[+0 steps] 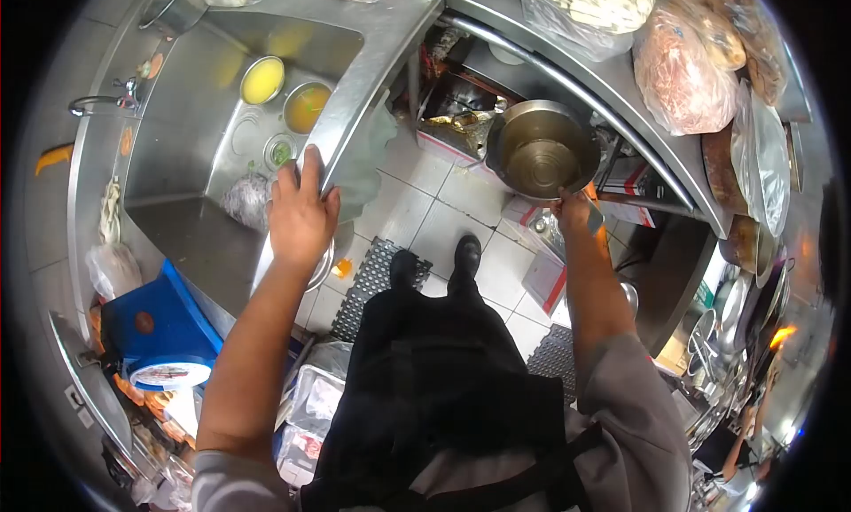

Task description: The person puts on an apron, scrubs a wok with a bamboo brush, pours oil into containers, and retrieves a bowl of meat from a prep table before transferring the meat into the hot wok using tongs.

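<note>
My right hand (574, 212) is closed around the handle of a deep metal saucepan (542, 147), which I hold out over the floor beside the right-hand counter. Its inside looks brownish, with rings at the bottom; whether it holds liquid I cannot tell. My left hand (303, 206) rests with fingers apart on the front rim of the steel sink (341, 104). Down in the sink are a metal bowl of yellow liquid (263, 80), a second bowl with orange-yellow liquid (308, 109), green scraps at the drain (280, 150) and a crumpled clear plastic bag (245, 202).
A blue scale (160, 326) stands left of the sink, near the faucet (127, 95). Bags of meat (683, 73) lie on the right counter. Boxes (545, 281) sit beneath it on the tiled floor. Black mats (372, 281) flank my feet. A flame (782, 336) burns far right.
</note>
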Motion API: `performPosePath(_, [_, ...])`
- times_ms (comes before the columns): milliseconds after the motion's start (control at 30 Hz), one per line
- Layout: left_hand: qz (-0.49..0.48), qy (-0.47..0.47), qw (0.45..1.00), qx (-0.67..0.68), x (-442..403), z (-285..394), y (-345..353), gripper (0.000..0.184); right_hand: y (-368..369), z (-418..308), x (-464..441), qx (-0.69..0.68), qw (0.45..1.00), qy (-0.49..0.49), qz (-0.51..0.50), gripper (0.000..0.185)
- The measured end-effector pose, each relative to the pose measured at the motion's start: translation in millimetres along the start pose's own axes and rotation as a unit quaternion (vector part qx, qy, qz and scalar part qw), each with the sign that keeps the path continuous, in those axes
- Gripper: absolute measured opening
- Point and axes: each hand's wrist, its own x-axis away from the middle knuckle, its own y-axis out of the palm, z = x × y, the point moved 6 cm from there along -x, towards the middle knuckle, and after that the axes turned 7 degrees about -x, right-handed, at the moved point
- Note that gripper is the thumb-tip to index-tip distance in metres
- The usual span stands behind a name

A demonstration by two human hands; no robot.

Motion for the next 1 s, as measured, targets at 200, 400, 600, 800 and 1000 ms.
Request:
performPosePath(200, [-0.005, 0.003, 1.000, -0.002, -2, 1, 0, 0.066, 27, -4, 5, 0.064, 0.997, -0.040, 0.035, 0.005])
performPosePath(400, [0.013, 0.021, 1.000, 0.002, -5, 0, 0, 0.068, 147, -102, -64, 0.356, 0.908, -0.215, -0.050, 0.018])
performPosePath(600, [0.012, 0.012, 1.000, -0.002, -7, 2, -2, 0.070, 256, -135, -66, 0.511, 0.681, -0.488, -0.194, 0.018])
performPosePath(800, [0.011, 0.002, 1.000, -0.013, -9, 3, -4, 0.071, 249, -71, -26, 0.624, 0.489, -0.507, -0.337, 0.010])
performPosePath(1000, [0.002, 0.002, 1.000, -0.009, -10, 5, -3, 0.072, 232, 12, -21, 0.690, 0.390, -0.450, -0.411, 0.018])
